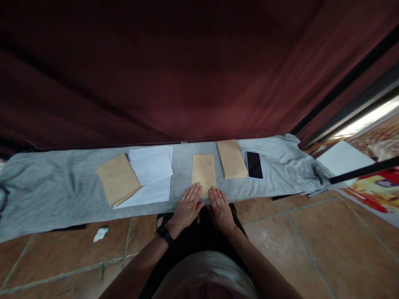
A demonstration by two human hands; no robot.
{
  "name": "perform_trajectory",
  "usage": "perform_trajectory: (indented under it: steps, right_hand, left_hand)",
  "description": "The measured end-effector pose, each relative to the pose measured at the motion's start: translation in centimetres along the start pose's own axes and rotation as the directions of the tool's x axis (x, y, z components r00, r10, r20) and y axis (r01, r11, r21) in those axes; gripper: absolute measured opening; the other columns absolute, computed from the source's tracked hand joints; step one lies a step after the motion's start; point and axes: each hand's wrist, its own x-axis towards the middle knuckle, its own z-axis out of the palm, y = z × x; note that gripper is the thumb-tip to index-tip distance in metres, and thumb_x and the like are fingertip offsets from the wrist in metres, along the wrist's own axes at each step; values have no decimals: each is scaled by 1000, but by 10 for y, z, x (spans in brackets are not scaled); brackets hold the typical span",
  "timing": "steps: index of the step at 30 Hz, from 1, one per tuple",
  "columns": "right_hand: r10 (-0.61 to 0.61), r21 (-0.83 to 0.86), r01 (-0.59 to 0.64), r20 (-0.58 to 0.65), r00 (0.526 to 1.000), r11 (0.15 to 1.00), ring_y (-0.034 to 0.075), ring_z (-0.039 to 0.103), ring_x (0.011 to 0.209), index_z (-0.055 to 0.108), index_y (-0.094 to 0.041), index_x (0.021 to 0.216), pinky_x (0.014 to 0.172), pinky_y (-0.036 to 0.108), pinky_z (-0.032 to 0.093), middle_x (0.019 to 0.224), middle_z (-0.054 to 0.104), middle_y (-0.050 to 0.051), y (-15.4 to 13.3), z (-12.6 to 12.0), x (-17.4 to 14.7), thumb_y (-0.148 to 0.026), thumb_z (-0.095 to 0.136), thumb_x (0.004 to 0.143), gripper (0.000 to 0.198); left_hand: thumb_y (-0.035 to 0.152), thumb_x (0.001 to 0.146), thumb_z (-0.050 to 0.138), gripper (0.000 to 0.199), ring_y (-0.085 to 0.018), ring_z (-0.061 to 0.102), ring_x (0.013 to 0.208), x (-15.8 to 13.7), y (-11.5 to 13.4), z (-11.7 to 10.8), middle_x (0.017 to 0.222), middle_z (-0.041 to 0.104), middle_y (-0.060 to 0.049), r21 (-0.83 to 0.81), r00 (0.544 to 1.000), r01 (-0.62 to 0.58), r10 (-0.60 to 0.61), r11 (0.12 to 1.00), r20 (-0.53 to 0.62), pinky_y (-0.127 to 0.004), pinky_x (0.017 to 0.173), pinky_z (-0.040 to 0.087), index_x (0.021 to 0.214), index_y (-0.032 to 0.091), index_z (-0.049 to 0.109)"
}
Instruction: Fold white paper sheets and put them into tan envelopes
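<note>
The straight fingers (193,191) of both hands lie flat, held close together with slight gaps, pinching nothing. They press on the near end of a brown envelope (203,172), the left hand (188,204) at its near left corner, the right hand (222,207) at its near right. The envelope lies at the middle of a bench covered in grey cloth (183,150), its long axis running near to far, almost straight away from the person; a faint reddish mark (208,161), too small to read, sits near its far right corner. The hands hide parts of its near end. Both hands are palm down, thumbs turned inward, and the forearms come up from the near side, cut off by the bottom edge. A black wristband (165,235) circles the left wrist.

To the right are a tilted brown stack (232,160) and, just beside it, a dark-screened phone (254,165). To the left, more brown envelopes (118,178) partly cover white sheets (152,164). Beyond hangs a dark red curtain (187,91).
</note>
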Motion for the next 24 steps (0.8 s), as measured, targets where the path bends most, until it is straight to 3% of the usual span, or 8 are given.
perform_trajectory:
  steps: [5,12,15,19,21,24]
  right_hand:
    - [31,-13,-31,-17,999,999,30,32,148,26,-6,156,120,51,31,158,38,19,-3,5,0,-28,40,102,60]
    - [97,3,-97,-88,991,995,33,34,147,24,-5,157,119,54,29,158,36,21,-14,11,3,-31,43,101,64]
    - [116,7,-116,-90,989,993,33,34,146,27,-3,155,119,54,28,157,38,22,-18,11,5,-32,44,101,64]
    - [134,-11,-135,-78,988,991,35,36,145,34,0,152,119,55,27,155,39,25,-23,8,8,-33,45,100,62]
    - [151,-19,-153,-70,986,988,36,38,143,37,0,150,118,56,27,153,41,26,-25,5,11,-33,46,99,61]
    - [194,-29,-195,-41,980,980,36,45,138,44,-1,146,116,54,31,150,46,26,-28,-2,20,-31,50,97,58]
  left_hand:
    - [32,101,38,54,-30,39,144,-8,6,2,153,44,-20,-46,962,268,-270,962,-47,-48,118,33,148,6,41]
    - [16,91,52,56,-31,56,124,10,27,-8,133,60,-19,-338,876,420,-474,842,-93,-47,108,43,146,10,43]
    - [14,82,62,63,-28,61,113,23,20,-10,119,65,-15,-496,785,522,-618,694,-38,-43,100,48,143,14,47]
    - [10,73,67,75,-22,67,80,36,4,-7,85,69,-2,-727,688,581,-698,365,199,-34,78,53,145,14,44]
    - [10,72,66,74,-19,64,67,40,2,-5,72,66,2,-790,661,571,-696,221,283,-31,69,52,142,13,46]
    - [9,71,64,63,-17,64,67,43,9,-6,75,67,1,-868,677,480,-682,125,277,-29,69,51,133,14,54]
